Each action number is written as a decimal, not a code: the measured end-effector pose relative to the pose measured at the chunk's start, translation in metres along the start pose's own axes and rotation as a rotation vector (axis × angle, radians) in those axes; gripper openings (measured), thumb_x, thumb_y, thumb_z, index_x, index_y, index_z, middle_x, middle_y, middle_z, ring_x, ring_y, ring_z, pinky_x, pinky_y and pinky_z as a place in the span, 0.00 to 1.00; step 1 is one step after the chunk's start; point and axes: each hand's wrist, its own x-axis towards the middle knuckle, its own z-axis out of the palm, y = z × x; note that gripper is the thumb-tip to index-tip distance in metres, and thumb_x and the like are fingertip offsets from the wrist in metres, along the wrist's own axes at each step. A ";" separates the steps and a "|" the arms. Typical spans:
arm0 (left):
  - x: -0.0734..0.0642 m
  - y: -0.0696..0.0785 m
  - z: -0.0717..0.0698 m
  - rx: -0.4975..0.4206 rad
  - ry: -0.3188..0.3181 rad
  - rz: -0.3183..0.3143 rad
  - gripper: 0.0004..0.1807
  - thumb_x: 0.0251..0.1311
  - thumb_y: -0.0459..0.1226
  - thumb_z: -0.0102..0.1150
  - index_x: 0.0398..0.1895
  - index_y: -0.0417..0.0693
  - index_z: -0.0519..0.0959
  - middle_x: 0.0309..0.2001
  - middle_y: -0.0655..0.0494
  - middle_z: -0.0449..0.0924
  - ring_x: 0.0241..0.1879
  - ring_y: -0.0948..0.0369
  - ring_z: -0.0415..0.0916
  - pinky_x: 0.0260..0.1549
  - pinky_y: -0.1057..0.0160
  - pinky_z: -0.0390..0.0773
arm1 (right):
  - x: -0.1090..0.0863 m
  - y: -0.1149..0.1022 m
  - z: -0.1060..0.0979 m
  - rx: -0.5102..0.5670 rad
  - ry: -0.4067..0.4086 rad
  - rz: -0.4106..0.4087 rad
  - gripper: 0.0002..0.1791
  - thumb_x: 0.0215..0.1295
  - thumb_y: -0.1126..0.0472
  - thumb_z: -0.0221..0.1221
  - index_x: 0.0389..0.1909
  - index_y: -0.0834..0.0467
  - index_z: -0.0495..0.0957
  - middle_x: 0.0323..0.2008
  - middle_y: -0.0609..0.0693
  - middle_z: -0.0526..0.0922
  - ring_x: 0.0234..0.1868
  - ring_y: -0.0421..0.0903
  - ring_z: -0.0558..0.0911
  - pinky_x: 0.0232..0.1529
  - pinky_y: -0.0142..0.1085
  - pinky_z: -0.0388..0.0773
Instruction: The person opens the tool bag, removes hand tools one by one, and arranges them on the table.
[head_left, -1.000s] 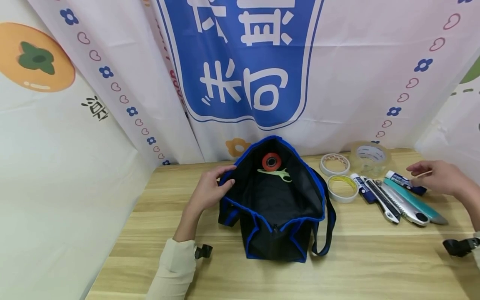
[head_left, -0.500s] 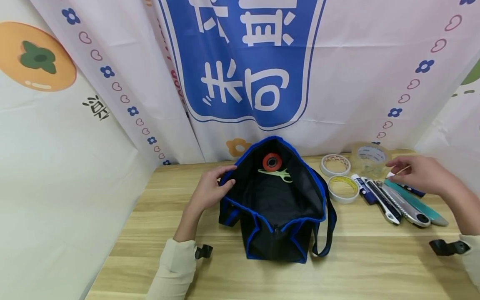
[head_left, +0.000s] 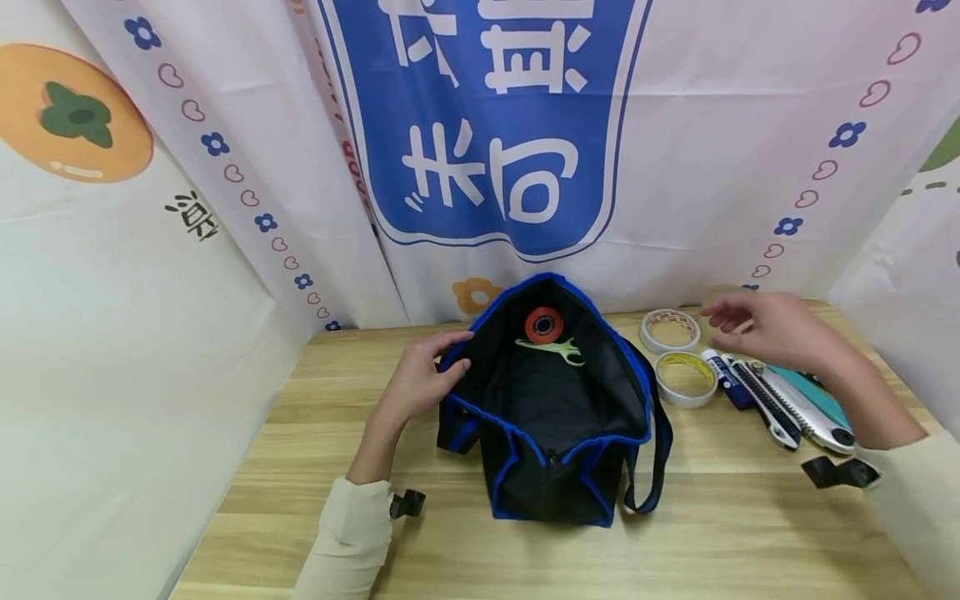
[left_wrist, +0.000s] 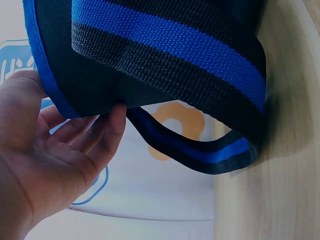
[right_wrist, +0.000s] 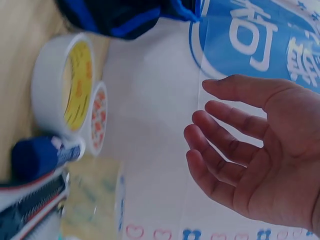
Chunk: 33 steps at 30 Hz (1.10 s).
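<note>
A black bag with blue trim stands wide open on the table. My left hand holds its left rim between thumb and fingers; the left wrist view shows the blue-edged rim in that grip. Inside the bag lie a red tape roll and pale green scissors. My right hand hangs in the air with loosely bent fingers and nothing in them. It is near two white tape rolls and overlaps a wide clear tape roll, mostly hidden in the head view.
Right of the bag lie a blue glue stick, a black-and-silver utility knife, a folding saw-like silver tool and a teal tool. A bag strap loops onto the table. A printed curtain hangs behind.
My right hand has moved left from over the far-right glue stick to beside the white tape rolls, staying without anything in it. The left hand keeps its hold on the bag.
</note>
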 end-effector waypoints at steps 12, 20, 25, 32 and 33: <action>0.000 0.000 0.000 -0.001 0.002 -0.010 0.24 0.73 0.36 0.65 0.70 0.47 0.81 0.56 0.44 0.85 0.14 0.66 0.57 0.18 0.68 0.65 | 0.029 -0.050 0.010 0.071 -0.029 -0.083 0.22 0.71 0.58 0.70 0.62 0.62 0.83 0.56 0.60 0.89 0.57 0.60 0.87 0.59 0.59 0.84; 0.000 0.000 0.000 0.005 -0.002 -0.017 0.23 0.73 0.36 0.65 0.70 0.48 0.81 0.57 0.45 0.85 0.14 0.66 0.57 0.18 0.69 0.65 | 0.049 -0.075 0.026 0.123 -0.054 -0.167 0.23 0.69 0.64 0.69 0.63 0.62 0.82 0.62 0.61 0.86 0.62 0.60 0.86 0.61 0.57 0.85; 0.000 0.000 0.000 0.004 -0.006 -0.019 0.23 0.74 0.37 0.65 0.71 0.48 0.80 0.60 0.45 0.85 0.14 0.66 0.57 0.17 0.68 0.65 | 0.058 -0.085 0.039 0.130 -0.061 -0.209 0.27 0.68 0.65 0.69 0.67 0.63 0.80 0.65 0.62 0.84 0.65 0.62 0.84 0.62 0.57 0.84; 0.000 0.001 0.000 0.002 -0.002 -0.017 0.23 0.74 0.37 0.64 0.71 0.49 0.80 0.62 0.44 0.84 0.13 0.65 0.57 0.16 0.68 0.65 | 0.068 -0.098 0.049 0.130 -0.065 -0.232 0.30 0.69 0.63 0.70 0.71 0.64 0.76 0.69 0.62 0.81 0.68 0.62 0.81 0.63 0.58 0.83; 0.000 0.000 0.000 0.001 -0.002 -0.018 0.23 0.74 0.36 0.64 0.71 0.49 0.80 0.63 0.44 0.84 0.12 0.65 0.57 0.16 0.68 0.65 | 0.069 -0.099 0.050 0.131 -0.065 -0.228 0.31 0.69 0.63 0.70 0.71 0.64 0.76 0.69 0.62 0.80 0.68 0.62 0.81 0.64 0.59 0.83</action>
